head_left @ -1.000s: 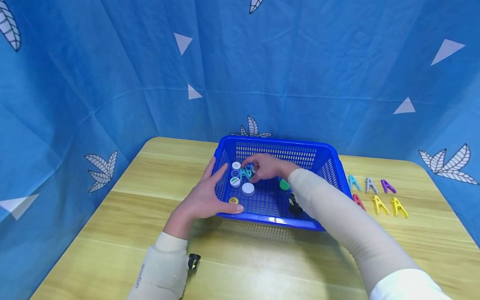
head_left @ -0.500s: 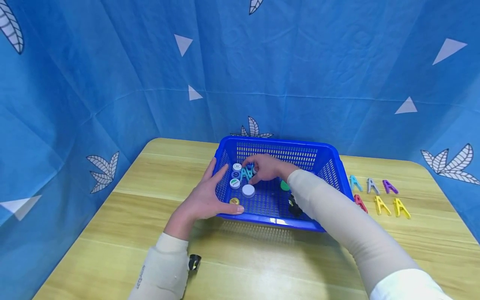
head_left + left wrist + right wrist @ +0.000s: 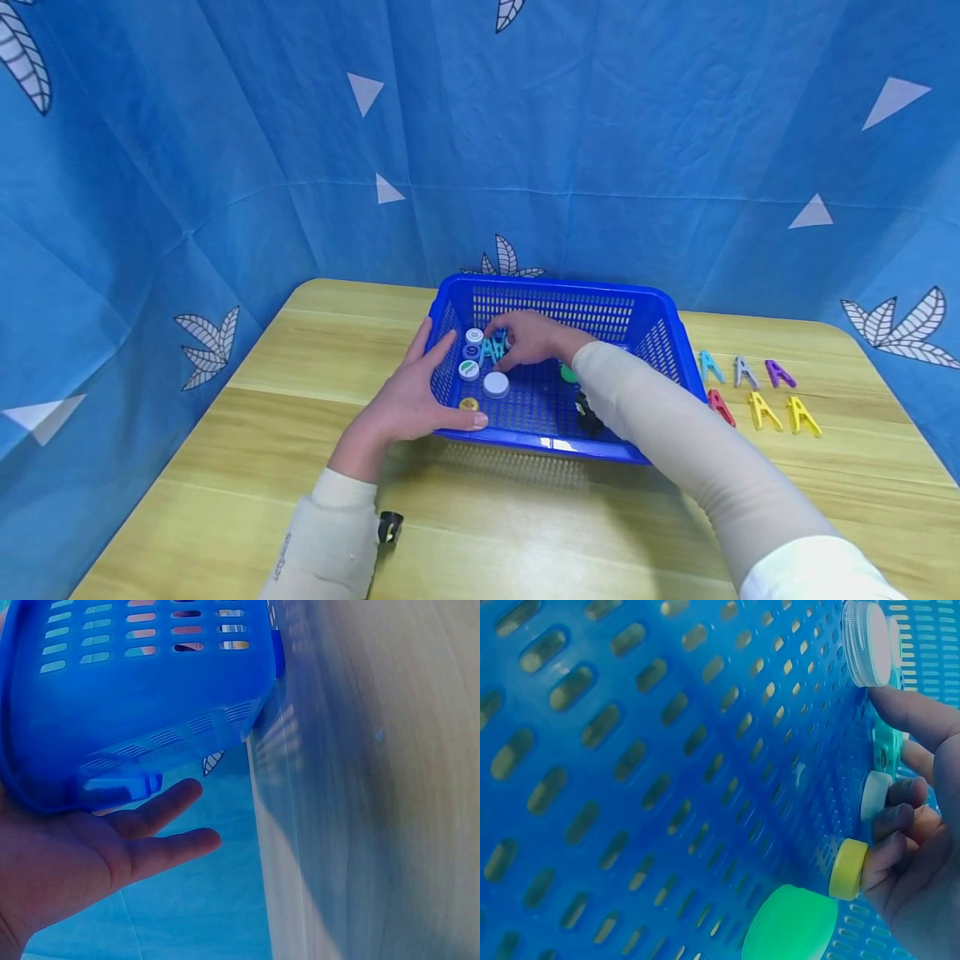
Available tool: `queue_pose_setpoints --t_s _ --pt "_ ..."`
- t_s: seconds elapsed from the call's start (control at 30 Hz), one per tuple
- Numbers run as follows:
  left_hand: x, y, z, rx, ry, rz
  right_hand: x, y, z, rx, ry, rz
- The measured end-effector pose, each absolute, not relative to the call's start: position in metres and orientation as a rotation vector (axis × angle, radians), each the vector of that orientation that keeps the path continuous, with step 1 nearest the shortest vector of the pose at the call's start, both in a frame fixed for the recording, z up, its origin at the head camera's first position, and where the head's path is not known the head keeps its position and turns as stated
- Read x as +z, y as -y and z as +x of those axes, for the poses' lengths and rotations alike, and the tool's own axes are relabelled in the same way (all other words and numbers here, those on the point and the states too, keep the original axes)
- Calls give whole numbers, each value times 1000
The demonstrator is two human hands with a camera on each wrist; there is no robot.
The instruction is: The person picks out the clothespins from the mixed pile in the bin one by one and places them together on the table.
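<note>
A blue plastic basket (image 3: pixel 555 284) stands on the table. At its left end, my left hand (image 3: pixel 405 404) lies with straight fingers along the side and the thumb over the front rim. The left wrist view has two extended fingers (image 3: pixel 176 851) beyond the basket's corner. Inside, my right hand (image 3: pixel 528 337) pinches a turquoise clothespin (image 3: pixel 488 349) between thumb and fingers, low over the floor; another turquoise one is right beside it. A large white bottle cap (image 3: pixel 496 384) lies just in front of the thumb. In the right wrist view, a yellow cap (image 3: pixel 847 870) is against the curled fingers.
Along the basket's left wall lie a white cap (image 3: pixel 474 335), a dark blue cap (image 3: pixel 471 352), a white-and-green cap (image 3: pixel 468 370) and a yellow cap (image 3: pixel 468 404). A green cap (image 3: pixel 791 930) lies under the right forearm. Several clothespins stand in two rows on the right, including a purple one (image 3: pixel 780 373).
The right fingers stay at the turquoise clothespin with barely any shift. The left hand keeps its place at the basket; the whole head view has moved slightly.
</note>
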State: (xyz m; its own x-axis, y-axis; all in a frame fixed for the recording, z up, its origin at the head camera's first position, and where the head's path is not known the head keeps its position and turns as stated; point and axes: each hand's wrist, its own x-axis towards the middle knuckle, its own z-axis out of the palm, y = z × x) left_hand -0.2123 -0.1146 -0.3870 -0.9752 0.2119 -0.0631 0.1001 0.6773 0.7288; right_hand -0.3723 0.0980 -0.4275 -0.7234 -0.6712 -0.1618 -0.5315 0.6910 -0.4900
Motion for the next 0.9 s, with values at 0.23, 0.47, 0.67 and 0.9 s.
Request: queue_pose_setpoints --t_s 0.23,0.47,0.67,0.9 --pt "-387 115 -212 1180 -2749 261 -424 -99 -370 -630 -2553 -964" --pt "-388 115 -209 1205 -2740 255 -423 -101 -369 -725 -2506 -968" --pt "-388 114 -210 1193 -2744 237 -418 -101 -370 -705 -2508 -978" --pt "-387 114 -212 1192 -2751 227 -405 -104 -369 -714 -2538 -970"
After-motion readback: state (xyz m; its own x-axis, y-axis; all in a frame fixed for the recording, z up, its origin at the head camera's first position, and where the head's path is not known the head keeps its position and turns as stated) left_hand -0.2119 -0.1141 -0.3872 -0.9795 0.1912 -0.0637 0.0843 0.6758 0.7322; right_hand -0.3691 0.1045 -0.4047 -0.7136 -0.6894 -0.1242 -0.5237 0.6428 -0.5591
